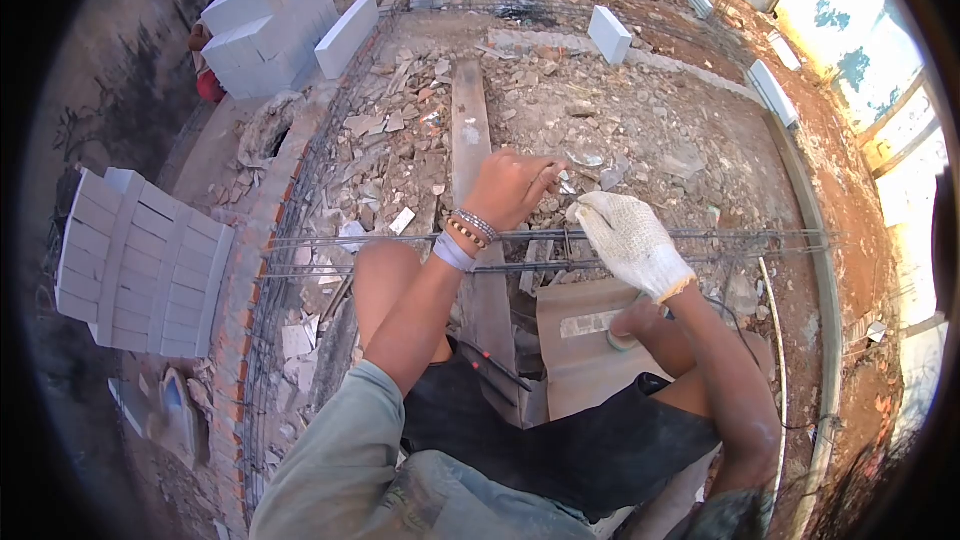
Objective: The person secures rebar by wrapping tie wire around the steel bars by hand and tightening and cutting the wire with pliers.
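– Dark grey steel rods (545,266) cross rubble (400,130) of mottled grey, beige and chalky white. And the worker's clothes?

– A faded grey-green shirt (340,450) over black shorts (560,450); the glove (635,240) is off-white knit, edged in orange-tan.

– The wrist?

– One bracelet (475,223) beaded in silvery grey, another (465,234) in brown and gold, beside a pale, whitish band (454,253).

– And the surroundings?

– White blocks (347,36), orange-red bricks (236,370), a tan sheet (560,365) bearing a paler rectangle, and reddish-brown soil (855,340).

– The painted wall (850,25)?

– White, patched with blue and yellow; the opposite wall (130,90) is grey, smudged black.
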Available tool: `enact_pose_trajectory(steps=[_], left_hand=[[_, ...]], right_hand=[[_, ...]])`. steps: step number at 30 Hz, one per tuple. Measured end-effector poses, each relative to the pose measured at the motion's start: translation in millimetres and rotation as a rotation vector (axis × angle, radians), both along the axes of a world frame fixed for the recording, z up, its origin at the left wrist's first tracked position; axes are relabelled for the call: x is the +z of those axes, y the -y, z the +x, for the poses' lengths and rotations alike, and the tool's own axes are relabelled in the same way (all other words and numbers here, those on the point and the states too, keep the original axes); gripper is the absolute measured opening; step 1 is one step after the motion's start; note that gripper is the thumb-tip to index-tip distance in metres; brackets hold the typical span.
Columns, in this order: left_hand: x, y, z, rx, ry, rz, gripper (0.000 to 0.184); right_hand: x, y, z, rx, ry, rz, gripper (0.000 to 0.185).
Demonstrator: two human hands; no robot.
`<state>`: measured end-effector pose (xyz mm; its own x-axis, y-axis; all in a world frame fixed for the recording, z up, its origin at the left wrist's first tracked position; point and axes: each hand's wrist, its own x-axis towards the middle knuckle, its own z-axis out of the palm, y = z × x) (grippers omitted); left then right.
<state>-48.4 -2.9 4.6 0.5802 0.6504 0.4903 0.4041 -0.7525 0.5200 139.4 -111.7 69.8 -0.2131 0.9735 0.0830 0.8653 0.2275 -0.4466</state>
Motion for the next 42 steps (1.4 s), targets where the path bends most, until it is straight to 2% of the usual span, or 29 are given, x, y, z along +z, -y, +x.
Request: enact_pose_trajectory(steps=[4,7,10,11,13,16,20,21,22,24,25,28,30,32,33,36,37,40,42], left_hand=[[-10,-3,1,-0.087,0.043,-0.043,0.046],[-8,-16,-20,-0.168,0.098,-0.516,0.056],[2,-29,-44,0.043,0.280,-0.549,0.057],[-4,-38,-54,0.156,0.238,-0.473,0.056],[-18,-53,-70,0.383,0.157,-0.318,0.053],[-25,-48,-89,0.460,-0.099,-0.350,0.057],[-56,-42,-108,0.335,-0.420,-0.460,0.061],[-60,-40,-112,0.285,-0.484,-0.507,0.062],[-64,-39,-116,0.232,-0.548,-0.553,0.063],[-70,-36,-121,0.236,-0.544,-0.599,0.063],[-61,-32,-124,0.239,-0.517,-0.611,0.063],[-42,-25,-134,0.274,-0.453,-0.608,0.061],[-40,-26,-141,0.315,-0.436,-0.596,0.059],[-44,-29,-149,0.319,-0.460,-0.597,0.061],[-47,-30,-153,0.321,-0.473,-0.598,0.062],[-57,-38,-157,0.336,-0.493,-0.604,0.061],[-54,-36,-154,0.356,-0.527,-0.576,0.058],[-53,-36,-135,0.373,-0.684,-0.574,0.046],[-64,-42,-116,0.400,-0.822,-0.559,0.037]], right_hand=[[-7,5,3,-0.030,-0.075,-0.070,0.030],[-32,7,10,-0.052,-0.037,-0.191,0.030],[-53,10,-1,-0.044,0.185,-0.368,0.030],[-68,8,-6,0.003,0.302,-0.337,0.029],[-96,0,-24,0.012,0.361,-0.311,0.028],[-147,-30,-45,0.100,0.440,-0.386,0.028],[-182,-80,-60,0.176,0.433,-0.547,0.029],[-213,-101,-56,0.295,0.459,-0.586,0.032],[-226,-115,-55,0.305,0.424,-0.651,0.032],[-246,-137,-58,0.320,0.350,-0.779,0.033],[-252,-148,-64,0.157,0.334,-0.970,0.036],[-242,-151,-83,0.088,0.307,-0.988,0.040],[-231,-155,-99,0.200,0.403,-0.972,0.044],[-253,-166,-108,0.301,0.457,-0.899,0.045],[-325,-186,-97,0.369,0.498,-0.850,0.043],[-308,-183,-110,0.029,0.341,-0.829,0.040],[-276,-169,-115,-0.044,0.299,-0.785,0.037],[-315,-164,-105,0.279,0.492,-0.664,0.036],[-339,-152,-92,0.251,0.461,-0.527,0.031]])
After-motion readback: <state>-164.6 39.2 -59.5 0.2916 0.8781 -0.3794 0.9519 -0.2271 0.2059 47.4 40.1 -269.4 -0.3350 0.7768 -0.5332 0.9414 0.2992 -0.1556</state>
